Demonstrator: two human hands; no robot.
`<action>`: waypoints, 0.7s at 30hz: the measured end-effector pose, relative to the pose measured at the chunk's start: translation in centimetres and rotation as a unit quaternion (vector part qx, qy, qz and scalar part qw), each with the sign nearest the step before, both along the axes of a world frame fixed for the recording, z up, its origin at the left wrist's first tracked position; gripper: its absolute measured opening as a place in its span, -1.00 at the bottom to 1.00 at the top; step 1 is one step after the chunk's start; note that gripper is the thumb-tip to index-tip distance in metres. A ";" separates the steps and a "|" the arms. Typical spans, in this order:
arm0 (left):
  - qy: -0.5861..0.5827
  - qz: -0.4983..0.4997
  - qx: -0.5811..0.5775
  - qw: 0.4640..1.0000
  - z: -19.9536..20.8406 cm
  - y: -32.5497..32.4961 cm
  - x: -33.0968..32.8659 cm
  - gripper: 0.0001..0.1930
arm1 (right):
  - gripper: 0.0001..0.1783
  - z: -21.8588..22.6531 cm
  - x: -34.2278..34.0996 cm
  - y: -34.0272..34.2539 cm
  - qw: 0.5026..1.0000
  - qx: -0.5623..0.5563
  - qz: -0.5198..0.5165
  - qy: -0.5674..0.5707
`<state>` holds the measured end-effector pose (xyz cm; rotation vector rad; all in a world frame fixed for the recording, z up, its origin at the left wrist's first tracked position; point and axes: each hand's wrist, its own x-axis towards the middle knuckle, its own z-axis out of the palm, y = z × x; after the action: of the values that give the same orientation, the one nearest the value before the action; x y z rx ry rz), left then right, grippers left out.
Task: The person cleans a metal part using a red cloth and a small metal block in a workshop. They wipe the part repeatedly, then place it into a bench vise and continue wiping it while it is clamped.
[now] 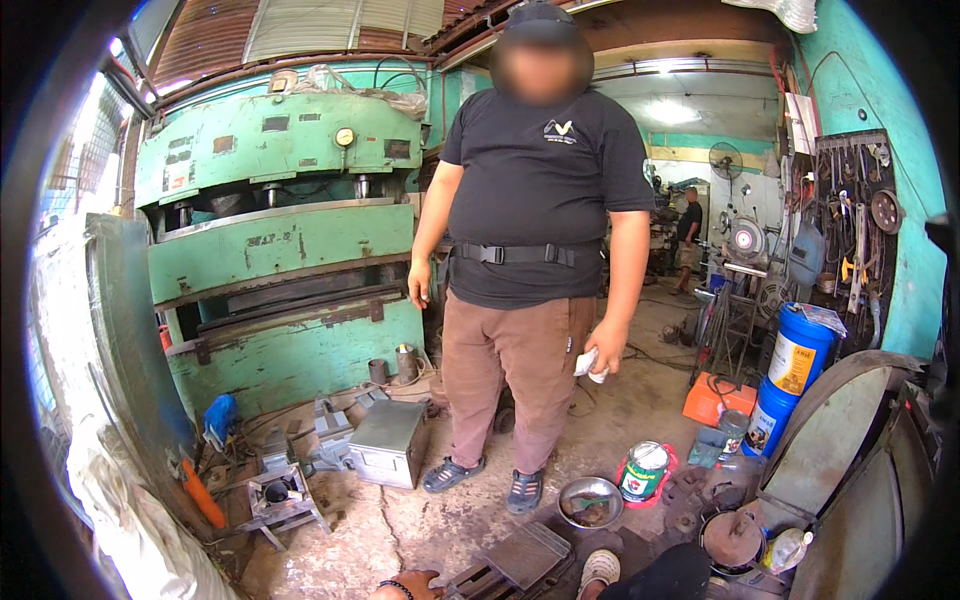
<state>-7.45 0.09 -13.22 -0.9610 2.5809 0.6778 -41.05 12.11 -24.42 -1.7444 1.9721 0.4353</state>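
At the lower edge, my left hand (414, 582) shows only in part, with a dark beaded bracelet (396, 588) at its wrist. Its fingers are mostly cut off by the picture's edge, so their grip is hidden. Just to its right, a dark flat metal plate (526, 555) lies on a low metal frame (474, 583); whether the hand touches the frame I cannot tell. My right hand is out of view. Beyond the plate stand a metal bowl (590, 502) with dark contents and a green paint can (643, 472) with a whitish top.
A person (540, 200) in black and brown stands ahead, holding something white (590, 365). A small burner stand (279, 494) and a grey metal box (388, 443) are left. Behind is a green press (280, 245). Blue buckets (800, 350) and a lidded pot (733, 540) stand right.
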 end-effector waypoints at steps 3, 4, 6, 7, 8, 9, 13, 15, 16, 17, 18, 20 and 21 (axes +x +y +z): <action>0.020 -0.008 -0.007 1.000 0.1 0.1 -0.9 -0.20 | -0.72 -2.7 -0.5 1.1 1.000 -0.003 -0.011 -0.004; 0.023 -0.014 -0.011 1.000 0.3 0.2 -1.2 -0.20 | -0.72 -4.0 -0.3 1.7 1.000 0.001 -0.009 -0.010; 0.035 -0.006 -0.013 0.999 0.9 0.5 -1.6 -0.23 | -0.72 -7.4 1.2 3.7 1.000 0.015 0.007 -0.018; 0.039 0.000 -0.009 0.999 1.2 0.7 -1.8 -0.24 | -0.72 -9.4 2.3 5.3 0.999 0.022 0.029 -0.032; 0.041 0.004 -0.004 0.999 1.7 0.9 -2.0 -0.26 | -0.72 -11.6 3.9 7.2 0.997 0.028 0.059 -0.047; 0.047 0.001 -0.013 0.999 2.1 1.2 -2.1 -0.27 | -0.72 -13.6 5.3 9.2 0.994 0.031 0.088 -0.060; 0.055 0.012 -0.028 0.998 4.0 2.2 -2.4 -0.28 | -0.51 -18.4 7.4 11.9 0.999 0.034 -0.009 -0.018; 0.099 0.011 -0.009 0.995 4.8 2.3 -2.6 -0.28 | -0.60 -18.9 7.1 11.7 0.997 -0.013 -0.025 -0.071; 0.130 -0.005 -0.005 0.991 5.1 2.2 -2.8 -0.34 | -0.63 -18.7 6.5 11.3 0.995 0.006 0.076 -0.065; 0.142 -0.007 0.011 0.990 5.5 2.3 -2.8 -0.38 | -0.62 -18.3 6.5 11.2 0.992 -0.010 -0.058 -0.115; 0.170 -0.016 0.008 0.985 5.8 2.2 -3.0 -0.41 | -0.59 -17.9 6.1 11.1 0.989 -0.023 -0.051 -0.134; 0.135 -0.015 0.013 0.991 6.4 2.3 -3.3 -0.41 | -0.52 -17.0 6.6 11.6 0.990 -0.023 -0.042 -0.129; 0.145 -0.020 0.016 0.989 6.6 2.5 -3.5 -0.45 | -0.52 -16.8 7.2 11.8 0.978 -0.012 -0.084 -0.190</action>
<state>-10.99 2.57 -6.60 -0.8516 2.8203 0.9043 -33.84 23.95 -41.23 -1.5243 1.8297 0.0166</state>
